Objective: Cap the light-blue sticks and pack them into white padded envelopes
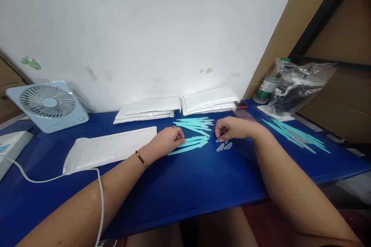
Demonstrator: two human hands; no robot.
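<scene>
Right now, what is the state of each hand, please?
Left hand: curled at the turquoise strips; whether it grips any cannot be told.
Right hand: curled by small translucent pieces; whether it holds one cannot be told.

Two bare hands over a blue table [185,189].
The left hand [169,139] has its fingertips at the near turquoise strips [193,145]; the right hand [232,128] curls above small translucent pieces [220,147]. A white packet [116,144] lies beside the left wrist, white stacks [150,105] by the wall [162,27], a fan [49,102] far left, a bottle [266,88] and clear bag [304,85] at right.
</scene>
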